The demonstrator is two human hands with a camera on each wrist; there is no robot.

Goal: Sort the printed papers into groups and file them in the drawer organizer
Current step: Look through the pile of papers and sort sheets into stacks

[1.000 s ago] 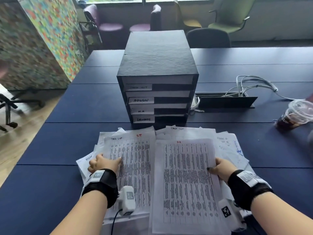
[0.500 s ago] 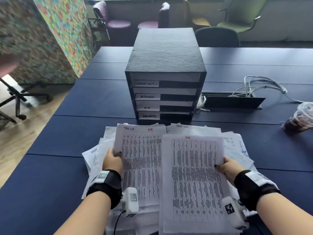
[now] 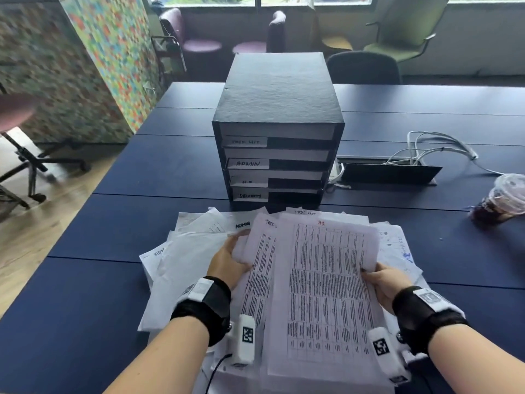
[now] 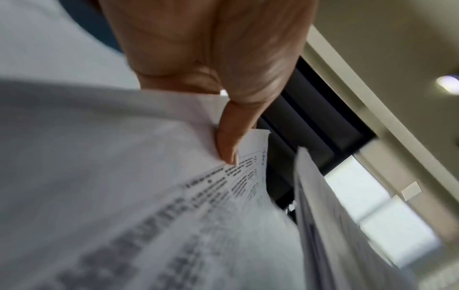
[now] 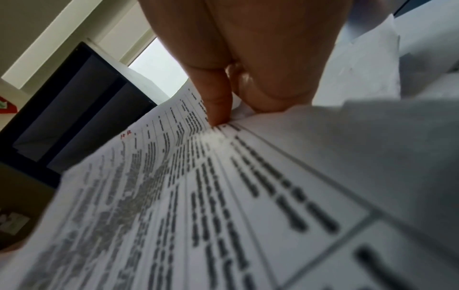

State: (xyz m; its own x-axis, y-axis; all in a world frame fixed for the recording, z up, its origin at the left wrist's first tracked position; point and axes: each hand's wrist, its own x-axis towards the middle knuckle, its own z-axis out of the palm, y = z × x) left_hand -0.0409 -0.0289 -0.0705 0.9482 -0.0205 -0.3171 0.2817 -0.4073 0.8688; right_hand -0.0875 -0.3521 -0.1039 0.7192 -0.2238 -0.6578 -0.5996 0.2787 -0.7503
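One drawer organizer [image 3: 279, 132] with four labelled drawers stands on one bench [image 3: 113, 223]. Two hands, the left hand [image 3: 227, 261] and the right hand [image 3: 382, 282], each hold one printed sheet; the loose papers [image 3: 199, 240] beneath are too overlapped to count. One lidded cup [image 3: 504, 197]; two wrist straps.

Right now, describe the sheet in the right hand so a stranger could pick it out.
Find the black drawer organizer on the blue table; a paper pile lies before it. The HR sheet is on top, gripped by the right hand, the only one with red "HR" at its head.
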